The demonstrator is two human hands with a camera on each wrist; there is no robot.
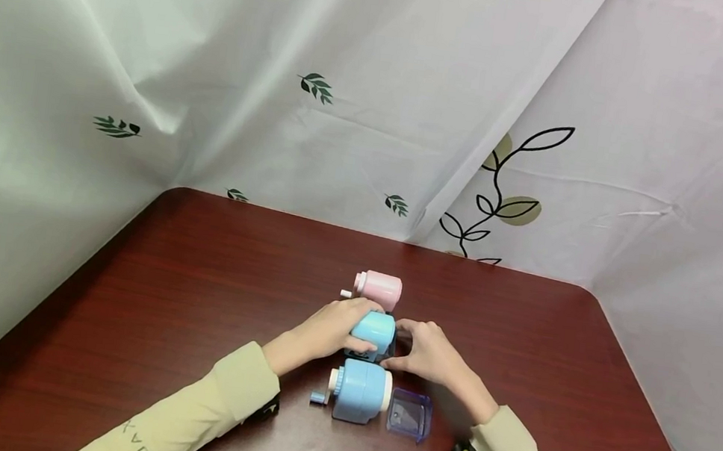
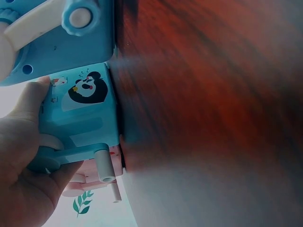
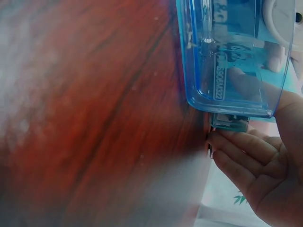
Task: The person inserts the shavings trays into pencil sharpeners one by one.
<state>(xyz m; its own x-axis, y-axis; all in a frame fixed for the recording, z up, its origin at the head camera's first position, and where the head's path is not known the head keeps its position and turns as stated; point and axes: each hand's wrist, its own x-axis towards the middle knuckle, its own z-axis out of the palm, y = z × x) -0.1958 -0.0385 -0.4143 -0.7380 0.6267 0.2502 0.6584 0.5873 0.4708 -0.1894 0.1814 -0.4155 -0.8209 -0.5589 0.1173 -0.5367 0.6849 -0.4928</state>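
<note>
A light-blue crank pencil sharpener (image 1: pixel 374 326) with a panda picture stands in the middle of the group. My left hand (image 1: pixel 337 325) grips it from the left, thumb on the near side and fingers on the far side. In the left wrist view, the crank of this sharpener (image 2: pixel 80 113) points toward my palm. At its right end, my right hand (image 1: pixel 430 352) has thumb and fingers curled about its see-through shavings drawer (image 3: pixel 230 122). Part of that grasp is hidden behind a nearer clear drawer in the right wrist view.
Nearer me lies a larger blue crank sharpener (image 1: pixel 360 392), with a clear blue drawer (image 1: pixel 409 415) on the table to its right. A pink crank sharpener (image 1: pixel 382 289) stands just behind the light-blue one. The dark red table (image 1: pixel 228 262) meets a white curtain (image 1: pixel 249 91) at the back.
</note>
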